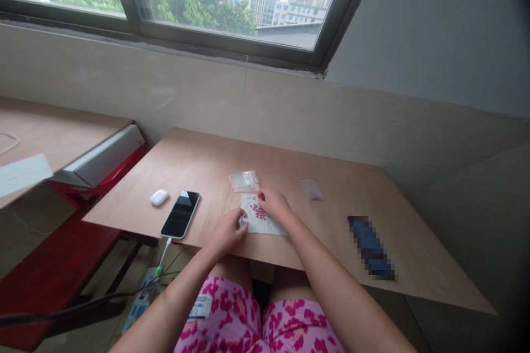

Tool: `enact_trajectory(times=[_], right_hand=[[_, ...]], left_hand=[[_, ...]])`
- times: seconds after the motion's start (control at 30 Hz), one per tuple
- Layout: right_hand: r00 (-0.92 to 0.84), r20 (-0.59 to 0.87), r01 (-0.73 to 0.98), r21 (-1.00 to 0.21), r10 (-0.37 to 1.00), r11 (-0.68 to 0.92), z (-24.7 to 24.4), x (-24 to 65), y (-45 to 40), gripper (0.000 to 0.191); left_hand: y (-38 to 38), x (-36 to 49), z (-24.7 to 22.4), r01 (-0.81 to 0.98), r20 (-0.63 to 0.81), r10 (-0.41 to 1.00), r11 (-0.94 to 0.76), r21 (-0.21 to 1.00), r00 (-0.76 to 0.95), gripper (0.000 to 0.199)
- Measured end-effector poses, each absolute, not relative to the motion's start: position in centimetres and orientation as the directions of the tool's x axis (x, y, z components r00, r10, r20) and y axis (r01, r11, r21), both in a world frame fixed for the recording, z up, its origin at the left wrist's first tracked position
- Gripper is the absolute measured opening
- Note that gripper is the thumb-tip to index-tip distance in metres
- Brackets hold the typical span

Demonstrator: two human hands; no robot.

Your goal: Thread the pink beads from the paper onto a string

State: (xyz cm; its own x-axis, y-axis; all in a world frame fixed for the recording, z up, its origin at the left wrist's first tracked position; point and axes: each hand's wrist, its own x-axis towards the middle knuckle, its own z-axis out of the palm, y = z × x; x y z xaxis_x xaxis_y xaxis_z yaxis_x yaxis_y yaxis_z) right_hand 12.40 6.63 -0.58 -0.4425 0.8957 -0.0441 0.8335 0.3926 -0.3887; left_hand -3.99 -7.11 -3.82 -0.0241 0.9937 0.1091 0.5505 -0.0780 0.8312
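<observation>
My left hand [226, 233] is curled shut around a small clear object [242, 222], too small and glinting for me to tell exactly what it is, and it sits against the left edge of a white paper sheet [267, 224]. My right hand [275, 205] lies over the sheet's far part, its fingertips [261, 196] bunched narrow near the top edge, just beside a loose cluster of small pink beads [259, 211]; I cannot tell whether they pinch anything. The cluster lies on the sheet between my hands, in a short band whose long axis runs from far left to near right, on about the same slant as the sheet's long side. Just beyond the sheet lies a clear plastic bag [244, 181], and well to the right a small bag [311, 190] shows a little pink in one corner. All of this rests on a plywood table [331, 220]. Left of my hands, a phone [180, 214] lies slanted, its top end pointing away and to the right, with a white cable [164, 251] running off its near end, near a white earbud case [159, 197].
</observation>
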Motion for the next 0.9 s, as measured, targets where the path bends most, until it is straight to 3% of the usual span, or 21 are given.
enact_trajectory(times=[0.13,0.27,0.37,0.53,0.73,0.9], right_hand=[[-0.423,0.029,0.795,-0.469,0.906,0.386,0.4,13.6,6.1,0.013],[-0.261,0.125,0.542,-0.802,0.957,0.253,0.5,15.1,3.3,0.018],[-0.293,0.1,0.328,-0.924,0.951,0.199,0.9,15.1,-0.2,0.026],[-0.501,0.099,0.375,-0.87,0.86,0.319,3.5,14.7,-2.8,0.017],[-0.344,0.093,0.529,-0.803,0.935,0.274,3.6,15.8,0.9,0.02],[-0.355,-0.015,0.773,-0.568,0.935,0.284,1.4,13.6,3.1,0.018]], left_hand=[[-7.2,-4.0,-3.4,0.55,0.105,0.994,-0.075,0.832,-0.024,0.007],[-7.2,-3.7,-3.0,0.547,0.104,0.994,-0.079,0.833,-0.014,0.01],[-7.3,-3.2,-2.9,0.541,0.123,0.992,-0.098,0.835,-0.009,0.013],[-7.9,-2.4,-2.4,0.358,0.111,0.994,-0.105,0.928,0.004,0.018],[-7.8,-2.4,-1.4,0.055,0.025,0.997,-0.021,0.998,-0.066,0.028],[-7.4,-2.7,-1.5,-0.305,-0.089,0.995,0.071,0.95,-0.047,0.029]])
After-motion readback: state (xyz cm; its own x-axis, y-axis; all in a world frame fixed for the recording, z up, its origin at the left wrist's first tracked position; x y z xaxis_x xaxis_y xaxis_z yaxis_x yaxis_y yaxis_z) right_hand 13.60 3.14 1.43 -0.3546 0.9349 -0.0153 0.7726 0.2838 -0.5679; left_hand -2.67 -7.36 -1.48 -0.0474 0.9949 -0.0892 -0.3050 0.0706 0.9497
